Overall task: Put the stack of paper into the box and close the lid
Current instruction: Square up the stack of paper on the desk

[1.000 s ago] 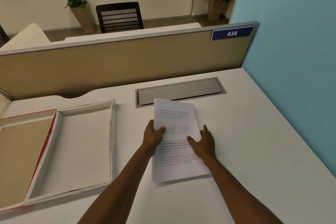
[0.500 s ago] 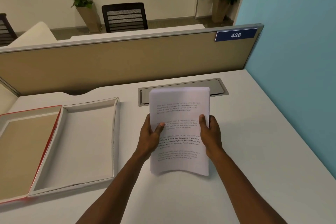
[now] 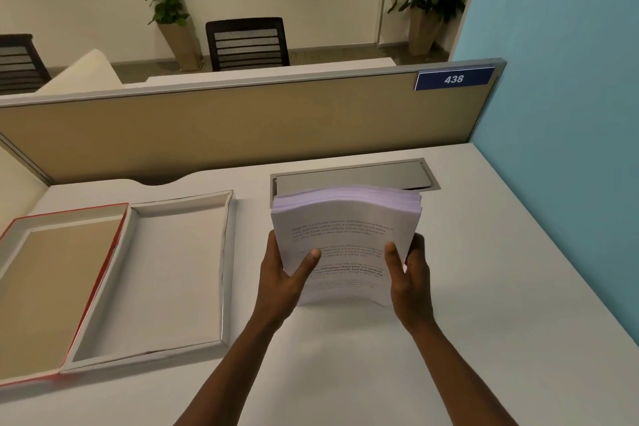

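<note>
**Ana:** Both hands are clamped on the stack of paper (image 3: 345,239): the left hand (image 3: 280,284) grips its left edge with the thumb across the printed top sheet, and the right hand (image 3: 409,282) grips the right edge the same way.

**Ben:** Where is the stack itself?

**Ana:** Stood up on its bottom edge, which looks to be resting on the white desk (image 3: 484,287), and leaning away from the person. The sheets bow in the middle and the top edges are fanned, not flush.

**Ben:** So I'd judge this step to be squaring the pile before it moves?

**Ana:** I think so. To do it well, loosen the squeeze a little so the sheets can settle level, then tighten again before lifting. A pile that thick will likely slip or splay if it's carried loosely.

**Ben:** And the box?

**Ana:** Further left, near the stack but apart from it. The box (image 3: 179,273) lies open and holds nothing; its lid (image 3: 52,287), red-edged, lies flat touching the box's left side. Bring the stack down flat and keep it clear of the near wall.

**Ben:** Anything beyond?

**Ana:** A metal cable hatch (image 3: 352,176) just behind the paper, then the tan partition (image 3: 242,131).
</note>
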Motion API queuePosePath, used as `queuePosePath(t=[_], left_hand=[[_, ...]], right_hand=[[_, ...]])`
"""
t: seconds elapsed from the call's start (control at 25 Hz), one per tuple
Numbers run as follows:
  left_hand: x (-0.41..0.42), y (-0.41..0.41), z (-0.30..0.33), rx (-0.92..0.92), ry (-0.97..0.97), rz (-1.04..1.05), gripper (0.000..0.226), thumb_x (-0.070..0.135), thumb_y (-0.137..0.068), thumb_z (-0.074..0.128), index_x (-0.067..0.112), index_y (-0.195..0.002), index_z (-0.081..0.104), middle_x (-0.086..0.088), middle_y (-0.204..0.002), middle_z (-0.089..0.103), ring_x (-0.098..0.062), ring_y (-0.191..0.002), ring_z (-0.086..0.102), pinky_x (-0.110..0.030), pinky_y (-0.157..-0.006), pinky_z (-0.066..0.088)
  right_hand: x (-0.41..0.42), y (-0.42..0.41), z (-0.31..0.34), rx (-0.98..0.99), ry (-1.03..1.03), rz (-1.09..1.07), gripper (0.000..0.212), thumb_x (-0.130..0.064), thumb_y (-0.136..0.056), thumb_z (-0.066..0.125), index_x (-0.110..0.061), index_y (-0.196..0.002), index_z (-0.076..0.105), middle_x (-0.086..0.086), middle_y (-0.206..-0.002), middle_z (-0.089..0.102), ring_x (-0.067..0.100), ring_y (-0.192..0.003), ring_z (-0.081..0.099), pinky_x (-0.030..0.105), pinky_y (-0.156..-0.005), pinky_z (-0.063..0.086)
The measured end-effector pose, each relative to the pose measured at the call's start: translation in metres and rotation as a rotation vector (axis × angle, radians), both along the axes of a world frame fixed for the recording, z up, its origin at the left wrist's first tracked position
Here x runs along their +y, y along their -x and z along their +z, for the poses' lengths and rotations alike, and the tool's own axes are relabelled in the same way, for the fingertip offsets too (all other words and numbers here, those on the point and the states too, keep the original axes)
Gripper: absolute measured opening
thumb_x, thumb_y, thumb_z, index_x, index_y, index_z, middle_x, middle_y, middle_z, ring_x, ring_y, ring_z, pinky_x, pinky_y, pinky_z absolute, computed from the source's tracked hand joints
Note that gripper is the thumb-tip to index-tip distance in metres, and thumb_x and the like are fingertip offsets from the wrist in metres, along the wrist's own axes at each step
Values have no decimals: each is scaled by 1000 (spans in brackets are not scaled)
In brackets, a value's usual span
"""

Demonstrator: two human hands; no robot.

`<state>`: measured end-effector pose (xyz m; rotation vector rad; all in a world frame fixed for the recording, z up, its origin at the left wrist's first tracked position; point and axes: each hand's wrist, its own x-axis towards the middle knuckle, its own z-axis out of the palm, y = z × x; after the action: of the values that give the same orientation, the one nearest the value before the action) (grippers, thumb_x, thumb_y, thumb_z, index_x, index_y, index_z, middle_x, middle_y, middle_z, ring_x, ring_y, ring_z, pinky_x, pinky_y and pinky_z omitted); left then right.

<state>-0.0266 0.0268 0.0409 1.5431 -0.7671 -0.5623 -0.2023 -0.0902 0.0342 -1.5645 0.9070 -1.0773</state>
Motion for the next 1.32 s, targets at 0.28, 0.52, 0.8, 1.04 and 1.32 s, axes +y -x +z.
queuePosePath(t=[0.28, 0.52, 0.8, 1.04, 1.32], left_hand=[[-19, 19, 45, 73, 126, 161, 55, 87, -66, 56, 62, -113, 45, 5, -114, 66, -20, -106, 67, -35, -77, 64], [-27, 23, 55, 149, 75, 328, 57, 97, -55, 53, 56, -95, 56, 9, -96, 70, -17, -90, 70, -14, -52, 54], [-9, -1, 25, 45, -26, 32, 79, 69, -67, 75, 42, -135, 46, 16, -116, 68, -10, -107, 68, -31, -82, 64], [-5, 5, 2, 134, -26, 18, 48, 15, -95, 62, 38, -134, 48, 6, -124, 65, -23, -117, 64, -55, -91, 60], [1, 9, -9, 114, -20, 12, 52, 16, -96, 60, 31, -142, 43, 6, -125, 64, -24, -118, 64, -49, -89, 62]], right_hand=[[-4, -21, 48, -55, 66, -215, 56, -86, -75, 39, -44, -110, 50, -17, -94, 64, 12, -83, 69, 17, -58, 58], [-6, -31, 50, -42, 2, -400, 43, -75, -81, 42, -36, -88, 58, -12, -78, 67, 14, -70, 69, 18, -58, 54], [-9, -15, 32, -75, 73, -136, 94, -92, -64, 49, -15, -117, 59, -13, -93, 68, 6, -83, 71, 14, -58, 57], [-6, -18, 24, -96, -9, -189, 49, -81, -55, 73, -43, -84, 68, -15, -79, 75, 9, -78, 73, 28, -61, 60], [-2, -8, 18, -137, 19, -162, 48, -79, -59, 73, -43, -89, 68, -18, -83, 76, 7, -80, 73, 21, -61, 59]])
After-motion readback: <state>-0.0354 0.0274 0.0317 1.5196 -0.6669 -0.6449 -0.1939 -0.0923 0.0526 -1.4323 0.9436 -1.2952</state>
